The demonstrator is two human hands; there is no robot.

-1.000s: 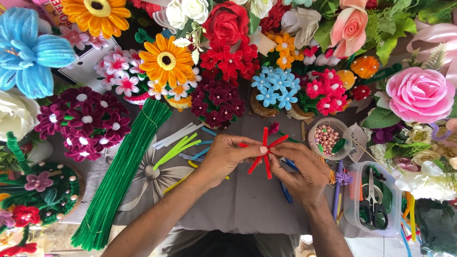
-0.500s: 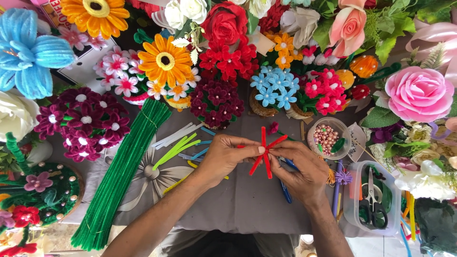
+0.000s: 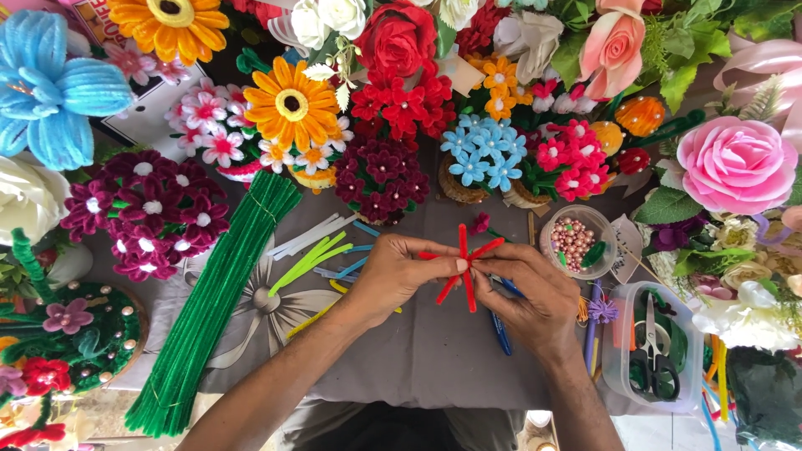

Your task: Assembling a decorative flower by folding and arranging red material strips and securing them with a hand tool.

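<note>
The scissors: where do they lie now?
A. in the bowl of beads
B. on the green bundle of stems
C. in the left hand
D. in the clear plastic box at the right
D: the scissors lie inside the clear box, right of the right hand.

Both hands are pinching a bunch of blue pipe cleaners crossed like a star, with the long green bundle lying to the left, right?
Not quite. In the head view the left hand and right hand pinch red pipe cleaners, not blue, crossed like a star. The long green pipe cleaner bundle does lie to the left.
</note>
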